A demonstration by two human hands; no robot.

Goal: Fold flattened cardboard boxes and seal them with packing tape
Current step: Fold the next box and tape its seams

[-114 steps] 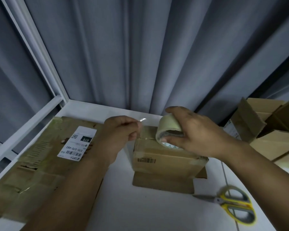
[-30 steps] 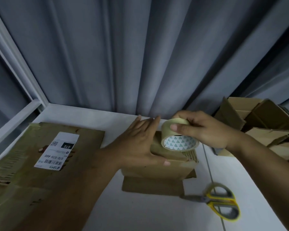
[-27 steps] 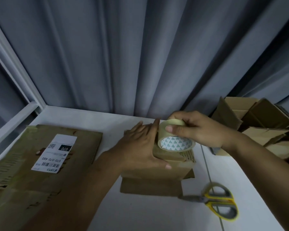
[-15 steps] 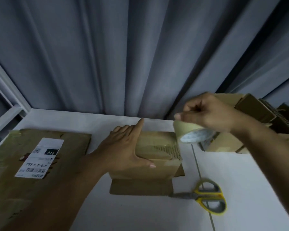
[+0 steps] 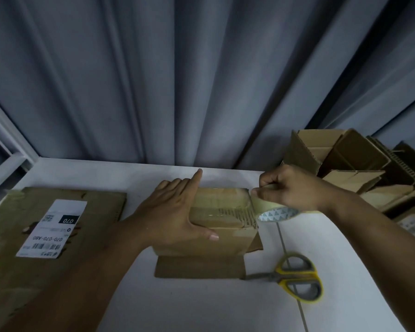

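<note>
My flat left hand [image 5: 173, 216] steadies the small cardboard box [image 5: 225, 244], probably light and crushable; my right hand [image 5: 290, 188] grips the tape roll [image 5: 273, 213].

Small cardboard box [image 5: 225, 238] at centre of white table [image 5: 201, 307], bottom flap [image 5: 199, 267] splayed toward 6 o'clock. Left hand [image 5: 175, 212] flat on box top, 9 o'clock side, fingers straight, thumb along front face. Right hand [image 5: 290, 188] grips tape roll [image 5: 273, 213] at box's 3 o'clock edge, roll touching box. Scissors [image 5: 295, 279], yellow-grey handles, at 4 o'clock. Flattened cardboard [image 5: 101, 212] with white label [image 5: 53, 228] at 9 o'clock. Open boxes [image 5: 345, 164] piled at 2 o'clock. Grey curtain [image 5: 201, 80] behind.
</note>
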